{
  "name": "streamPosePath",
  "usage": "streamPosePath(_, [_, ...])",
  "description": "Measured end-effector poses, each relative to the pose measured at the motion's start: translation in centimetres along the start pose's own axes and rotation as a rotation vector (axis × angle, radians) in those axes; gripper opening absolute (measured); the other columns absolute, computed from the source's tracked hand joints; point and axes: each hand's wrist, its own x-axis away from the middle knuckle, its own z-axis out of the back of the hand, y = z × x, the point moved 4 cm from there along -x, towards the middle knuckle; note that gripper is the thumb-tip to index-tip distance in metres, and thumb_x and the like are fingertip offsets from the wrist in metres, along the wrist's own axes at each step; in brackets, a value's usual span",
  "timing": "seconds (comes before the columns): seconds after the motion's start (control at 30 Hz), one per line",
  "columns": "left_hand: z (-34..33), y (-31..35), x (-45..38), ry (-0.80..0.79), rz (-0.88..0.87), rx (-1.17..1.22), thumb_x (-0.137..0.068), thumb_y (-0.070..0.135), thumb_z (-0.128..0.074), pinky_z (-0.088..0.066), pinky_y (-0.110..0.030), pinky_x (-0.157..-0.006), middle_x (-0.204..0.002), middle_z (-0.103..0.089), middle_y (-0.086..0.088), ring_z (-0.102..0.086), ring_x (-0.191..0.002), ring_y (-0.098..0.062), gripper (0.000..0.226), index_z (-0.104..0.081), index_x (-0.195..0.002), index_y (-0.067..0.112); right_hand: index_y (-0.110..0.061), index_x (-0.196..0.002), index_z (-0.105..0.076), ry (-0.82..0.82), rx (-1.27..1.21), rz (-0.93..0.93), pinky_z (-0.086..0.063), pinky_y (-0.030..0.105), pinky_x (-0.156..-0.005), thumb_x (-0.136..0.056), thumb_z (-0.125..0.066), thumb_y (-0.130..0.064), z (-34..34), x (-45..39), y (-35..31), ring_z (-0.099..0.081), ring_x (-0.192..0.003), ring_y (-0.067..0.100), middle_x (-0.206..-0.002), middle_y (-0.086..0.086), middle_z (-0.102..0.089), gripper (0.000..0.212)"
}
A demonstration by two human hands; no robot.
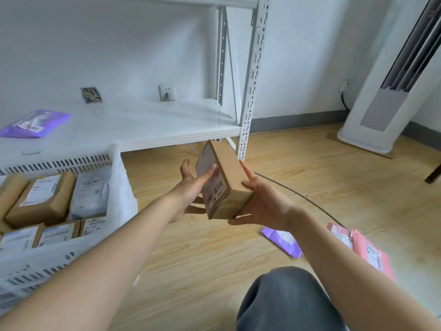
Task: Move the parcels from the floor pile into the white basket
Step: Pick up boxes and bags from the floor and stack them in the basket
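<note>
Both hands, left hand and right hand, are clamped on a cardboard parcel at frame centre; next it likely goes to the white basket, lower left.

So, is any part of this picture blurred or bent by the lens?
Head view: the box held by both hands is fairly sharp; the white basket edge and purple bag on the floor are smeared; the shelf post bows from the wide lens.

Brown cardboard box, white barcoded label. White slotted basket. Purple mailer and pink mailer on pale wood-grain floor.
</note>
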Motion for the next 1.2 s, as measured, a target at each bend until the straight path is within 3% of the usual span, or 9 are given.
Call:
streamPosePath(0.07, [1.8, 0.7, 0.9, 0.031, -0.070, 0.087, -0.065, 0.059, -0.064, -0.039, -0.047, -0.099, -0.137, -0.043, -0.002, -0.048, -0.118, -0.024, 0.105, 0.011, -0.139, 0.048, -0.065, -0.120, -0.037, 0.013, 0.051, 0.014, -0.054, 0.050, -0.075, -0.079, -0.047, -0.025, -1.7, -0.5, -0.3, -0.063, -0.096, 0.042, -0.130, 0.015, -0.052, 0.058])
streamPosePath(0.23, [7.1, 0.1, 2.5, 0.058, -0.188, -0.001, -0.081, 0.036, -0.067, -0.050, -0.019, -0.056, -0.113, -0.053, 0.015, -0.061, -0.088, -0.004, 0.096, 0.010, -0.137, 0.051, -0.059, -0.130, -0.028, 0.112, 0.217, 0.070, -0.057, 0.043, -0.071, -0.089, -0.051, -0.030, -6.0, -3.3, -0.2, -0.068, -0.092, 0.030, -0.116, 0.011, -0.061, 0.056])
streamPosePath(0.5, [18.9, -3.5, 4.2, 0.219, -0.216, 0.009, -0.082, 0.027, -0.068, -0.043, -0.026, -0.083, -0.143, -0.037, 0.000, -0.048, -0.116, -0.013, 0.090, -0.001, -0.138, 0.051, -0.059, -0.119, -0.042, 0.076, 0.326, 0.093, -0.057, 0.035, -0.064, -0.085, -0.060, -0.017, -13.8, -11.2, 1.9, -0.070, -0.082, 0.022, -0.098, 0.007, -0.071, 0.057])
streamPosePath(0.63, [26.3, -3.9, 5.4, 0.395, -0.271, -0.457, -0.071, 0.023, -0.078, -0.021, -0.036, -0.106, -0.151, -0.008, -0.001, -0.015, -0.139, -0.019, 0.107, -0.001, -0.140, 0.049, -0.055, -0.105, -0.052, 0.029, 0.616, 0.104, -0.050, 0.020, -0.056, -0.081, -0.064, -0.013, -17.2, -15.1, 1.5, -0.065, -0.074, 0.008, -0.093, -0.004, -0.065, 0.049])
streamPosePath(0.77, [30.9, -3.9, 5.9, 0.240, -0.306, -0.745, -0.064, 0.031, -0.083, -0.019, -0.037, -0.112, -0.154, -0.007, 0.006, -0.007, -0.142, -0.016, 0.115, 0.001, -0.139, 0.053, -0.035, -0.111, -0.056, -0.108, 0.757, 0.078, -0.047, 0.009, -0.053, -0.078, -0.069, -0.008, -22.2, -19.6, 1.4, -0.064, -0.070, -0.002, -0.093, -0.008, -0.062, 0.045])
streamPosePath(0.93, [36.0, -5.7, 5.9, -0.025, -0.047, -0.550, -0.056, 0.049, -0.078, -0.040, -0.016, -0.078, -0.127, -0.046, 0.006, -0.048, -0.110, -0.007, 0.103, -0.007, -0.130, 0.061, -0.040, -0.129, -0.040, -0.098, 0.688, 0.152, -0.049, 0.009, -0.059, -0.074, -0.075, -0.015, -27.3, -24.4, 1.4, -0.061, -0.088, 0.009, -0.110, 0.003, -0.054, 0.070])
streamPosePath(1.03, [39.7, -6.8, 6.0, 0.115, -0.072, -0.399, -0.050, 0.060, -0.071, -0.046, -0.024, -0.083, -0.127, -0.040, 0.007, -0.050, -0.109, -0.007, 0.088, -0.016, -0.120, 0.066, -0.042, -0.136, -0.031, 0.010, 0.587, 0.257, -0.049, 0.017, -0.070, -0.080, -0.070, -0.022, -29.4, -26.9, 1.9, -0.060, -0.097, 0.011, -0.119, -0.001, -0.048, 0.071])
streamPosePath(1.13, [43.2, -8.5, 6.0, 0.304, -0.189, -0.251, -0.068, 0.052, -0.067, -0.035, -0.013, -0.079, -0.129, -0.021, 0.020, -0.039, -0.101, 0.021, 0.082, -0.013, -0.130, 0.060, -0.047, -0.139, -0.023, -0.003, 0.515, 0.245, -0.048, 0.015, -0.072, -0.089, -0.060, -0.024, -32.0, -29.5, 4.2, -0.059, -0.092, -0.005, -0.115, -0.010, -0.051, 0.066])
streamPosePath(1.2, [45.0, -9.8, 5.9, 0.332, -0.208, -0.232, -0.078, 0.045, -0.063, -0.031, -0.024, -0.097, -0.144, -0.016, 0.017, -0.030, -0.122, 0.014, 0.077, -0.009, -0.131, 0.063, -0.052, -0.137, -0.022, -0.069, 0.409, 0.166, -0.054, 0.021, -0.063, -0.092, -0.055, -0.019, -34.1, -30.9, 6.5, -0.064, -0.083, -0.002, -0.116, -0.010, -0.054, 0.065])
